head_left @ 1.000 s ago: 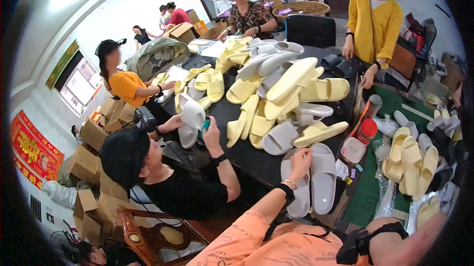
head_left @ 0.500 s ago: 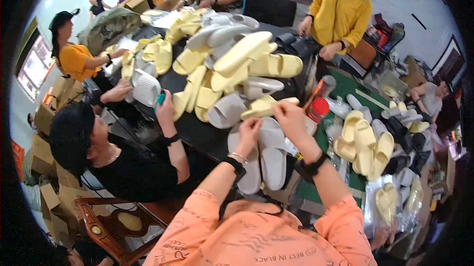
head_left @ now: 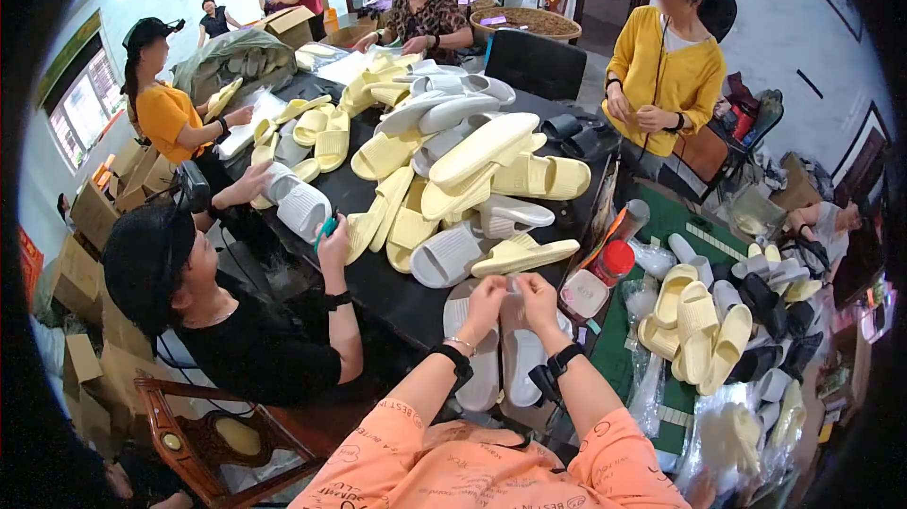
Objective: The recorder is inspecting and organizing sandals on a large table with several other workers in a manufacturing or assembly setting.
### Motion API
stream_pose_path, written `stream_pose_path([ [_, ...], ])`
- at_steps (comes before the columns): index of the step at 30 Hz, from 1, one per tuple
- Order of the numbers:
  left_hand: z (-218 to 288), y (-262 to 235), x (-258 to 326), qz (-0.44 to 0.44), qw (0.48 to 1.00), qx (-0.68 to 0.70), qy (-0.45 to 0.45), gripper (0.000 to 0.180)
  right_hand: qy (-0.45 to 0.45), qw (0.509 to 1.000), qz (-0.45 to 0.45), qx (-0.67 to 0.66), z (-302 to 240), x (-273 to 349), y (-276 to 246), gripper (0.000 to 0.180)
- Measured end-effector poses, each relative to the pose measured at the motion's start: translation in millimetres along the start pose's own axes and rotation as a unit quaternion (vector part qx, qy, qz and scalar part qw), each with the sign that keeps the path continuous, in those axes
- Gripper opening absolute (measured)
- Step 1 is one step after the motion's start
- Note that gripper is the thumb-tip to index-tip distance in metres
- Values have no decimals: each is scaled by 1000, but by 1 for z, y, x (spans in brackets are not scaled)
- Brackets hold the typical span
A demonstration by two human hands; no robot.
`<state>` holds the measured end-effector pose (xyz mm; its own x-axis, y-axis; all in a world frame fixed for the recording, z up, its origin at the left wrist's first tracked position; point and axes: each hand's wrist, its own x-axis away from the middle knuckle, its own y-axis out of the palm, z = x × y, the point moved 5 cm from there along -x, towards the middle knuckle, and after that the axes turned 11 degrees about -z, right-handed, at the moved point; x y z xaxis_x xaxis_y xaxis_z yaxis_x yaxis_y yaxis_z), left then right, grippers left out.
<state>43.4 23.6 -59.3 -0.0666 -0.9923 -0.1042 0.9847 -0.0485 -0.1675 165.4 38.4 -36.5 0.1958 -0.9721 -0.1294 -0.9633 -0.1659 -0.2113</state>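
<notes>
A pair of light grey slippers lies at the table's near edge, the left slipper (head_left: 480, 372) beside the right slipper (head_left: 522, 363). Over their front ends, my left hand (head_left: 486, 307) and my right hand (head_left: 537, 303) meet with fingertips pinched together. Whatever sits between the fingertips is too small to make out. Just beyond my hands are a grey slipper (head_left: 442, 256) and a pale yellow slipper (head_left: 525, 254), at the near side of a large heap of yellow slippers (head_left: 482, 164) and grey ones.
Right of my hands stand a white tub (head_left: 584, 294) and a red-lidded jar (head_left: 616, 260). More slippers (head_left: 699, 315) and plastic bags lie on a green mat (head_left: 614, 344). At my left, a person in black holds a grey slipper (head_left: 300, 210) and a small green tool (head_left: 326, 229). Other people stand around the table.
My hands have come together, the right one moving left and down to meet the left. The whole view has shifted, so the table sits lower in the picture.
</notes>
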Motion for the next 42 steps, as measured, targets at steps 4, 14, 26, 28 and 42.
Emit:
stream_pose_path([
  [4, -19, -1, -16, 20, 927, 365, -78, 18, 35, 997, 13, 74, 10, 1, 7, 17],
  [14, -26, 0, -31, 0, 888, 449, -104, 26, -55, 973, -124, 184, 22, -14, 29, 18],
  [26, -15, -1, -11, 13, 984, 162, -76, 18, 52, 989, -54, 126, 29, -11, 28, 17],
  [28, -13, -2, -8, 21, 989, 138, -42, 17, 55, 994, -42, 85, 34, -15, 28, 19],
  [42, -14, -5, -6, 73, 993, 74, -55, 12, 54, 998, 10, 25, 38, -13, 26, 19],
])
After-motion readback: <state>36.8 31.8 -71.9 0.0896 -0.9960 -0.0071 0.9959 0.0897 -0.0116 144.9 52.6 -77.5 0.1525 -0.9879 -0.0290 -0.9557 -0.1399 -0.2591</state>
